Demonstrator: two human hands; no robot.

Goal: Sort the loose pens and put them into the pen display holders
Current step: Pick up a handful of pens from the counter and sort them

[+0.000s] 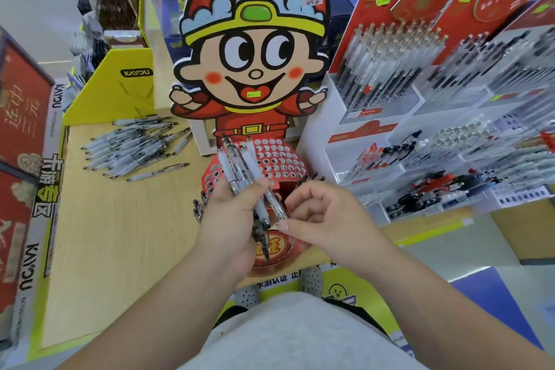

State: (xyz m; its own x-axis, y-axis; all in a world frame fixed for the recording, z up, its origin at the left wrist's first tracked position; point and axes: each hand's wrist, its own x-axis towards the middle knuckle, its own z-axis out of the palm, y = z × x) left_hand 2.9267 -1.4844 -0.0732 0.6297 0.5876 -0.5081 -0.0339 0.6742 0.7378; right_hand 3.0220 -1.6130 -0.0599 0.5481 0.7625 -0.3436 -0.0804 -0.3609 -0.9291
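Observation:
My left hand [232, 216] grips a bundle of white-and-clear pens [240, 168] that fans up over the red pen display holder [280, 162], a perforated stand with many round holes below a cartoon figure cut-out. My right hand [318, 216] pinches the lower end of one clear pen [277, 204] from that bundle, thumb and fingers closed on it. A few dark pen tops show in the holder's edge holes, at its left [199, 207] and right. A pile of loose pens [135, 150] lies on the wooden tabletop at the left.
A yellow cardboard display box [120, 93] stands behind the loose pile. White tiered racks full of pens [435, 135] rise at the right. Red boxed goods [21, 135] line the left edge. The cartoon cut-out [255, 54] stands tall behind the holder.

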